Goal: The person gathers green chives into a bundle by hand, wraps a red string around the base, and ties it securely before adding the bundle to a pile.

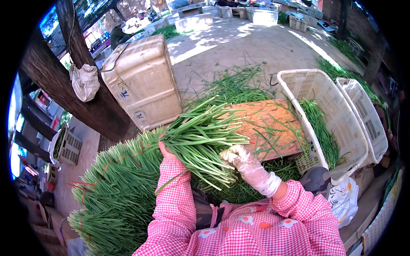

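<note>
My left hand is closed around a big loose bunch of garlic chives, long thin green stalks whose pale ends fan out to the right. At the lower right side of that bunch is my right hand, in a pale, soiled glove with clear plastic wrapped round the wrist. Its fingers are curled in against the stalk ends; exactly which stalks they grip is partly hidden. Left of my left arm stand several thick bundles of chives, tied with red bands and packed side by side.
Beyond my hands lies a wooden board strewn with loose stalks. A white plastic crate with more stalks stands on the right, a second crate against it. An upturned crate and a tree trunk rise at the left.
</note>
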`<state>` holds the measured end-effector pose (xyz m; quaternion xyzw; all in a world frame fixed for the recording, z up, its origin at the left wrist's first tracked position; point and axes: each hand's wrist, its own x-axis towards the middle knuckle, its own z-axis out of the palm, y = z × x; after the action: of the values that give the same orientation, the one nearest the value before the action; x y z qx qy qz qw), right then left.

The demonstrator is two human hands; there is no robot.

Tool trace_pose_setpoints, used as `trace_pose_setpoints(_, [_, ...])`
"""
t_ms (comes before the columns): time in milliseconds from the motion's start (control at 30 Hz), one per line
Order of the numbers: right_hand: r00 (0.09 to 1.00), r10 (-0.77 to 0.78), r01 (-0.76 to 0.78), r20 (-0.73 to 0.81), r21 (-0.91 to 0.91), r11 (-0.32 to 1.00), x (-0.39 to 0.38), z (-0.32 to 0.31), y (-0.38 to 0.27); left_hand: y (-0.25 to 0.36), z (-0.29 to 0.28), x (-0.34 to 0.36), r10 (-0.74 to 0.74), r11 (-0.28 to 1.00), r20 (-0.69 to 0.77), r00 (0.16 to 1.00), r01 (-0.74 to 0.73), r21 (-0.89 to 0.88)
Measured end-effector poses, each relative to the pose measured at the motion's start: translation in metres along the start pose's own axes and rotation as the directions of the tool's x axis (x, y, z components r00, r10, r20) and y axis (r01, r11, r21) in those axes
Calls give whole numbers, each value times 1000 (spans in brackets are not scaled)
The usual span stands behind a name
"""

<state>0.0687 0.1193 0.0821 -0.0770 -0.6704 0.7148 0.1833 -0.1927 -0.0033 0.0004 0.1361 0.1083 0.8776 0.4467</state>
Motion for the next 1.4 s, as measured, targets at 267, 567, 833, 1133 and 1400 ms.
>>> trace_pose_setpoints(267, [990, 50, -77, -131, -213, 974, 17, 2, 6, 1, 13, -2, 64, 997, -138, 988, -70, -40])
trace_pose_setpoints(567, [925, 370, -363, -90, 82, 928, 23, -3, 0, -9, 40, 2, 89, 994, -305, 948, -66, 84])
trace_pose_setpoints(833, [910, 114, -379, 400, 684, 623, -29, -73, -28, -5, 44, 2, 106, 993, -300, 948, -87, 77])
trace_pose_setpoints(1133, [882, 465, -330, -76, -805, 494, -75, -123, -14, -2, 13, 4, 127, 990, -269, 955, -106, 91])
trace_pose_setpoints(1400, [959, -81, 140, 270, -207, 968, 0, -16, -19, -7, -3, 6, 103, 991, -301, 948, -71, 114])
